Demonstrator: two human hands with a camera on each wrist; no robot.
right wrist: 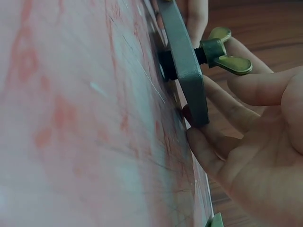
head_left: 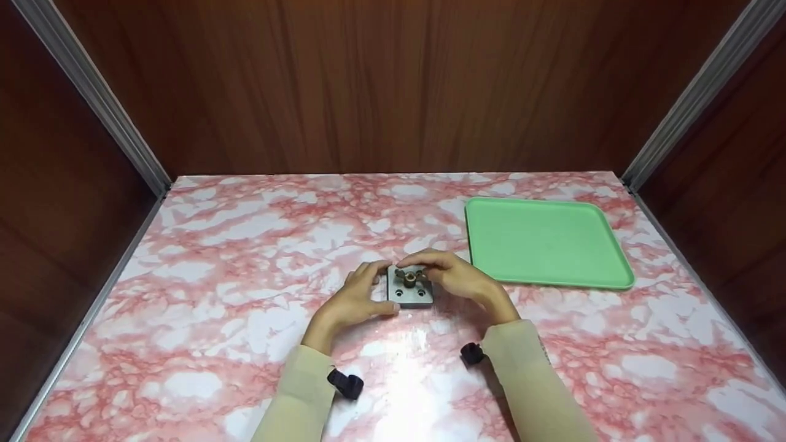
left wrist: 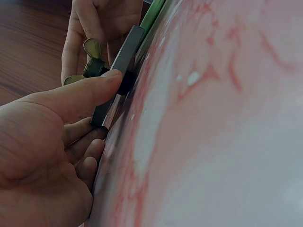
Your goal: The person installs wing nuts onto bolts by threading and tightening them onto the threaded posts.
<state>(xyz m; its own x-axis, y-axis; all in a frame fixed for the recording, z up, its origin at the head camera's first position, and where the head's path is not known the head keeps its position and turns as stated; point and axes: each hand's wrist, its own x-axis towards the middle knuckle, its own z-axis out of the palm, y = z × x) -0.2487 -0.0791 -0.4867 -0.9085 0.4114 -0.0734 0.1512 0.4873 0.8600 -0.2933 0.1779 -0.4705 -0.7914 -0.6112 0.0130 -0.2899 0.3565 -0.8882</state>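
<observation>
A square grey metal plate [head_left: 410,300] with holes lies near the table's middle. From its centre rises a threaded bolt carrying a brass wing nut [head_left: 409,279]. My left hand [head_left: 353,301] grips the plate's left side, its thumb on the near edge, as the left wrist view shows. Over the far right side, my right hand [head_left: 457,276] curls its thumb and forefinger about the wing nut [right wrist: 229,59]; its lower fingers sit by the plate's edge [right wrist: 194,90]. Beneath the plate, a dark round part [right wrist: 167,65] shows on the bolt, raising the plate slightly off the table.
A green tray [head_left: 546,242] lies at the back right of the red-and-white marbled table [head_left: 215,294]. Brown wood-grain panels [head_left: 393,86] enclose the back and sides. Black wrist straps [head_left: 347,383] sit over the pale sleeves.
</observation>
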